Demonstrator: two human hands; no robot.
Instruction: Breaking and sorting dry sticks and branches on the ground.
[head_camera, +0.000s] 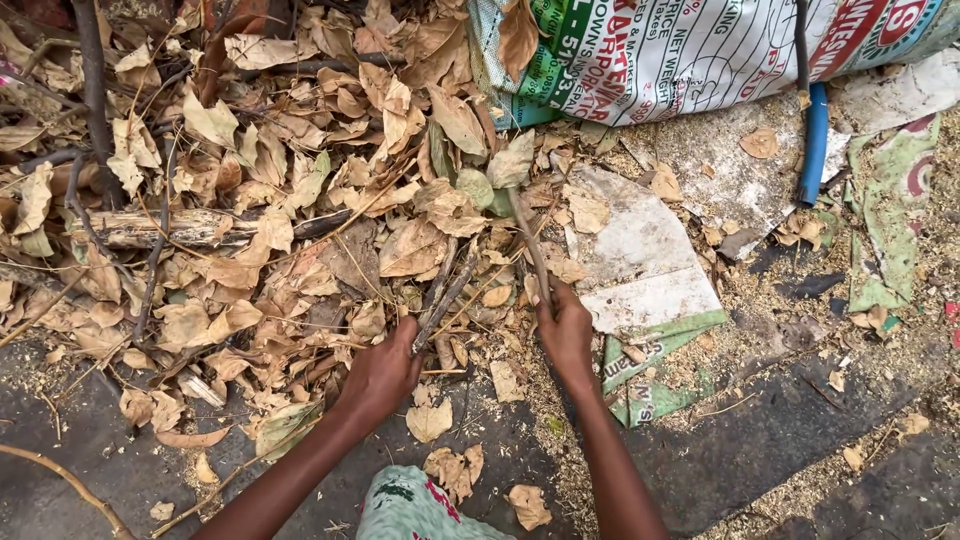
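Observation:
My left hand (382, 372) is closed around a bundle of thin dry twigs (445, 290) that slant up and to the right out of a heap of dry brown leaves (300, 190). My right hand (566, 330) grips the lower end of a single thin stick (528, 240) that rises toward the upper left over the leaves. The two hands sit about a hand's width apart at the near edge of the leaf heap.
A thicker log (170, 228) lies across the leaves at left. A printed woven sack (690, 50) lies at the top right, with a blue pipe (815, 140) beside it. Torn sack pieces (650, 270) and sawdust cover the dark ground (790, 440) at right.

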